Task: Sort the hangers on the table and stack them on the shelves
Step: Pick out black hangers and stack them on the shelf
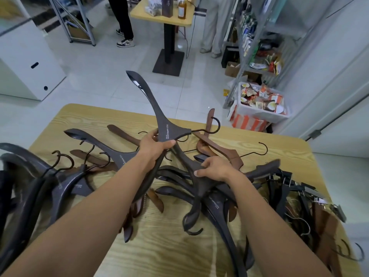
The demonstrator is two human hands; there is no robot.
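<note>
Left hand grip closed round raised dark hanger; right hand grip clasps piled hanger beneath, on counter.

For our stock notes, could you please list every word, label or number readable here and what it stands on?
"IMPRESSION": white print, upside down, on the raised dark hanger gripped by the left hand; the short word beside it is unreadable.
White print on the left pile hanger and on the near hanger below the right hand, which grips another dark hanger: too blurred.
Bottle label and packets in the bin: too small.
</note>
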